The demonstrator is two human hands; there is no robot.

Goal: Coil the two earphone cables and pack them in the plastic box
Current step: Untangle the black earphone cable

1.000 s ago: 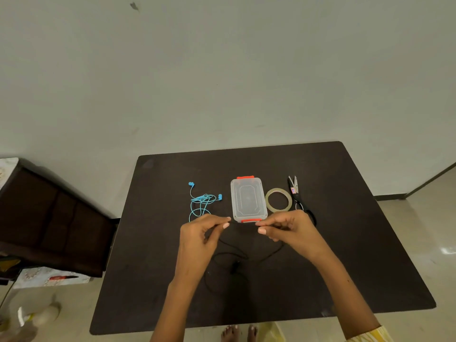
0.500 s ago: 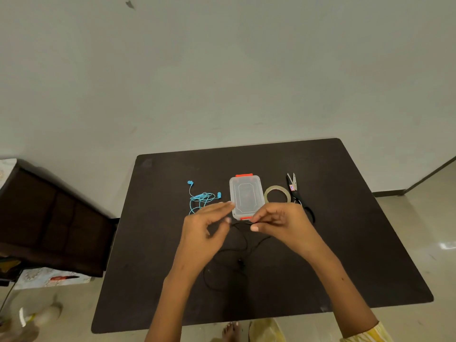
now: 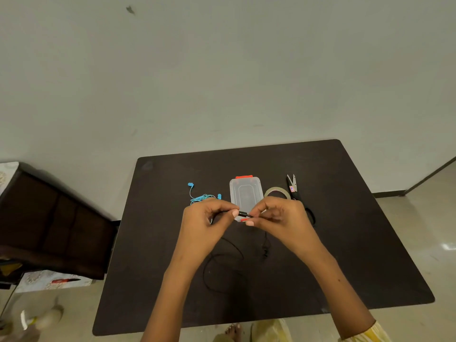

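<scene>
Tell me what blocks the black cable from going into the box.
The box has its lid on, with the orange clips at both ends, so it must be opened first. Both hands pinch the black cable in front of it; nothing else intervenes.

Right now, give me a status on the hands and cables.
Left hand and right hand pinch black earphone cable, uncoiled. Blue earphones loose. Plastic box closed. Nothing blocking.

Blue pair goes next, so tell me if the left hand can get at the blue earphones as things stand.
Probably yes. The blue earphones lie just beyond the left hand with nothing between, but that hand pinches the black earphone cable with the right hand and must let go first.
</scene>
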